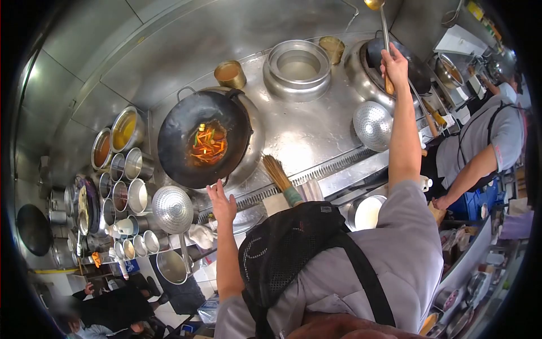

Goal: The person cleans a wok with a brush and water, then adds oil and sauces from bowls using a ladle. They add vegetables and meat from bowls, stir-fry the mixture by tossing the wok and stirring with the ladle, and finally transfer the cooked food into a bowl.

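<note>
Two hands apart: right hand (393, 65) clamped on ladle (384, 31) far right, left hand (221, 203) open at near rim of wok (175, 135); likely stir-frying vegetables (208, 144), so ladle must come left.

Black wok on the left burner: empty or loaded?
Loaded, but only a little: orange and green vegetable strips in orange-red liquid sit at the bottom of the wok. The rest of its black surface is bare.

Sauce bowls (124, 130) crowd the counter's left end. One strainer (173, 209) hangs beside them, another (372, 124) lies further right. A bamboo brush (279, 175) rests near a steel pot (298, 66). A co-worker (485, 141) stands alongside.
</note>
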`<state>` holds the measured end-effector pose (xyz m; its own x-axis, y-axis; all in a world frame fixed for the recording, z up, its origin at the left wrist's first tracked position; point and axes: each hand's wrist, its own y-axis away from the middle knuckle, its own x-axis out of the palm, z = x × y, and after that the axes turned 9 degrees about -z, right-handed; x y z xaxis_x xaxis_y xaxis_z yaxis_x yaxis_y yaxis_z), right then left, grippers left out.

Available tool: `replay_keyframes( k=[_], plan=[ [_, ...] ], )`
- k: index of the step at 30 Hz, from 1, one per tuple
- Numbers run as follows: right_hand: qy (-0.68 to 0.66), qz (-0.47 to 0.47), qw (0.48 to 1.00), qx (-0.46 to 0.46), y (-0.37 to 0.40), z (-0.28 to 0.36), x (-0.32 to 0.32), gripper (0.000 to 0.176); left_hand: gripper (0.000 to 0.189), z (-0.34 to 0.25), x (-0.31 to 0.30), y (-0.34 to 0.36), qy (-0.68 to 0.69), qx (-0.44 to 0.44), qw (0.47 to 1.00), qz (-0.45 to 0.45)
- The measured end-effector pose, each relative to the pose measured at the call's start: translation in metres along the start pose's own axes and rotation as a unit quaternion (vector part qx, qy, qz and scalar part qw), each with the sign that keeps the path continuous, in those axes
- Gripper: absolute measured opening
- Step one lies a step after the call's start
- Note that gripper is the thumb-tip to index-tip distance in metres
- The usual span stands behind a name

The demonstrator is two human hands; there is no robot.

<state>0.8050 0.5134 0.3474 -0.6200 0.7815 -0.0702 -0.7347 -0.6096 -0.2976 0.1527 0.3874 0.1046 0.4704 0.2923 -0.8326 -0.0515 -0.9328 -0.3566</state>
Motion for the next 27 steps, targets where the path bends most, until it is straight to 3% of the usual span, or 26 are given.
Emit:
replay_keyframes(
  k=[13,18,27],
  plan=[
    [0.045,0.015,0.999,0.013,0.032,-0.021,-0.024,0.064,0.079,0.001,-0.002,0.0,-0.004,0.009,1.0,-0.003],
    [0.157,0.026,0.987,-0.024,0.041,-0.016,-0.021,0.06,0.078,0.0,-0.003,0.0,-0.005,0.001,1.0,0.002],
    [0.13,0.038,0.991,-0.019,0.052,-0.015,-0.026,0.058,0.079,0.0,-0.002,0.001,-0.007,0.005,1.0,-0.001]
  ],
)
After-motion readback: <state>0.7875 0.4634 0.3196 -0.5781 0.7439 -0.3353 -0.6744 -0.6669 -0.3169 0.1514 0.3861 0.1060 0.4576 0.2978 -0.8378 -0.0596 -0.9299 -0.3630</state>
